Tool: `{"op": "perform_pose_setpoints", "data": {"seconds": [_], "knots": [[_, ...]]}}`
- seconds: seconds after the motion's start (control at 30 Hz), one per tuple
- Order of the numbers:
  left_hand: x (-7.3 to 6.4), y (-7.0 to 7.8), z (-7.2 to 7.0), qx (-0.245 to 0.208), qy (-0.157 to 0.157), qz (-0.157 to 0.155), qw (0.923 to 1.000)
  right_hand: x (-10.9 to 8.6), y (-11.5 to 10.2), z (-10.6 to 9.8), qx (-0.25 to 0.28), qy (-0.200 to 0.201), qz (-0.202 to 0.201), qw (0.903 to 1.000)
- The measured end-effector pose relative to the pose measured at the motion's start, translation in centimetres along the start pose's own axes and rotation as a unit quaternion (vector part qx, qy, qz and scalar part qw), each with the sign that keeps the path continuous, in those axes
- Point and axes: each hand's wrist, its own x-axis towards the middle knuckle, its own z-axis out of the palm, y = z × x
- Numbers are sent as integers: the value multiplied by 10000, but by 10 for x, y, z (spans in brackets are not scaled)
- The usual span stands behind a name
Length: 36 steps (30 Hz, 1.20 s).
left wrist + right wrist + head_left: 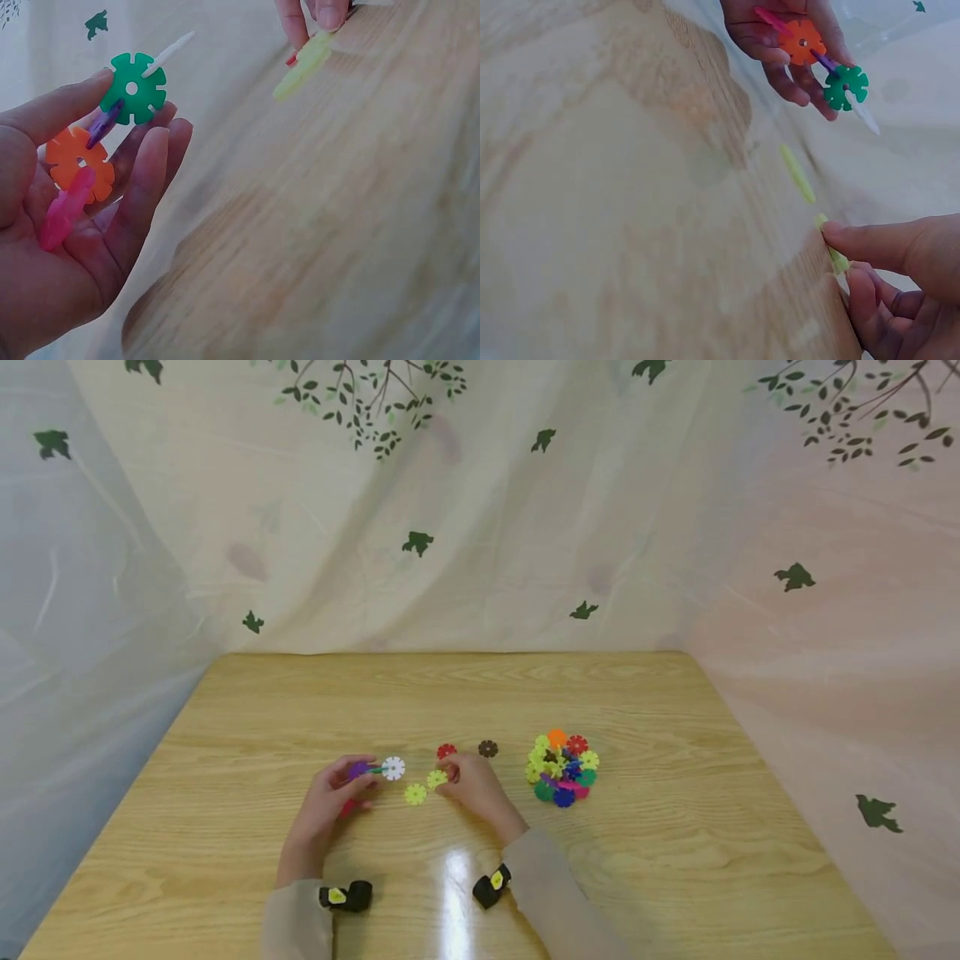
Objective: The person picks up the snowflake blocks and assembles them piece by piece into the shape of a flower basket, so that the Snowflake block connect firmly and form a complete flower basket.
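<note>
My left hand (324, 793) holds a chain of notched plastic discs slotted together. In the left wrist view the chain runs from a pink disc (64, 217) by the palm through an orange disc (67, 148), a purple disc (103, 126) and a green disc (141, 106) to a white disc (171, 52) at the tip. Thumb and fingers of my right hand (477, 785) pinch a yellow disc (838, 259) at the tabletop. Beside it lies another yellow disc (416, 794). A red disc (447, 750) lies just behind the right fingers.
A brown disc (488, 749) lies behind the right hand. Further right stands a cluster of many-coloured discs (564, 796), apparently joined. The wooden table (675, 877) meets a leaf-patterned cloth (480, 585) at its back and sides.
</note>
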Motion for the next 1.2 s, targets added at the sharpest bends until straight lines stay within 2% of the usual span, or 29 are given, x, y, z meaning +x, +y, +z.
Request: {"op": "perform_pose_setpoints", "data": {"seconds": [0.17,0.33,0.6,0.77,0.93,1.03,1.2], "knots": [[0,1,2,-104,-42,19,9999,-1,-5,-1,-129,57,211,9997],[0,0,8,-255,-7,-81,9996,-5,-7,-1,244,264,249,9990],[2,-2,22,-464,-155,-271,9984,-14,-10,-3,898,670,299,9933],[4,-2,30,-292,-215,-195,9992,-18,-8,-3,1010,929,-59,9905],[5,-4,35,-28,-277,-82,9996,-21,-5,-2,471,1354,-599,9879],[6,-5,38,67,-326,-81,9994,-22,-5,-2,282,1540,-754,9848],[5,-8,44,127,-348,-81,9993,-23,-4,-2,395,1576,-872,9828]]}}
